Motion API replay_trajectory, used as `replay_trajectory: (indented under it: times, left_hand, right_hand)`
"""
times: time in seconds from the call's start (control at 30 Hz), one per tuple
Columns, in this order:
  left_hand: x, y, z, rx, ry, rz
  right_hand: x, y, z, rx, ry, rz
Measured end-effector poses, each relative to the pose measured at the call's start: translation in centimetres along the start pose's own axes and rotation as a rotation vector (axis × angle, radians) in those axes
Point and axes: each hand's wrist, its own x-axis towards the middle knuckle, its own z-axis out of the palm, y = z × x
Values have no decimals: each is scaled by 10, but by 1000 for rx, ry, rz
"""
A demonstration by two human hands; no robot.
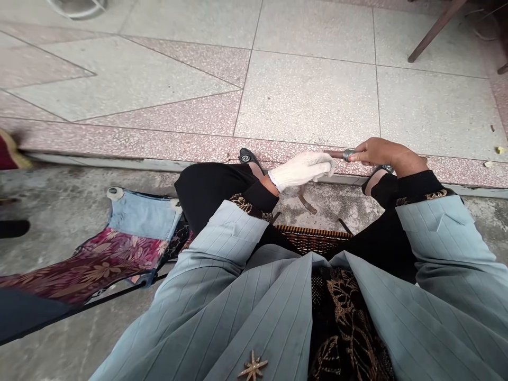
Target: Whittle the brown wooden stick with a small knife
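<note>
My left hand (304, 169) wears a white knitted glove. Its fingers are curled at the left end of a brown rod (334, 154), which runs in under the glove. Grey wire (348, 155) is wound in a tight coil around the rod. Just right of the coil, my bare right hand (379, 153) is closed around the rod's other end. Below the glove a curved brown piece (307, 202) shows; whether it joins the rod is hidden. Both hands are held out in front of my knees.
Beneath me is a woven seat (311, 239). To the left stands a folding chair with patterned fabric (119, 248). A raised edge of the terrazzo floor (313, 92) runs across in front of my feet. A furniture leg (434, 32) stands at the upper right.
</note>
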Motion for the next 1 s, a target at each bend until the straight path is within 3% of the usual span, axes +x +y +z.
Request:
replay_trajectory:
  times: [0.2, 0.3, 0.4, 0.47, 0.53, 0.63, 0.73, 1.0]
  left_hand:
    - [2, -9, -7, 40, 108, -18]
    - [5, -15, -1, 28, 122, -44]
    - [9, -17, 9, -125, 64, -38]
    - [9, -16, 14, -245, 24, -13]
    - [9, -12, 18, -301, -2, -3]
    - [8, -9, 19, -307, -39, -9]
    - [8, -8, 20, -260, -64, -20]
    - [8, -8, 21, 13, -95, -32]
  right_hand:
    - [-7, -6, 6, 41, -403, -280]
    - [-16, -12, 4, 168, -471, -369]
    - [-26, -10, -3, 490, -198, -438]
    - [-30, -8, -7, 705, 60, -432]
    - [-31, -6, -8, 837, 205, -398]
    - [-27, -4, -5, 906, 271, -338]
    - [-17, -1, -2, 832, 304, -256]
    - [6, 6, 4, 202, 285, 9]
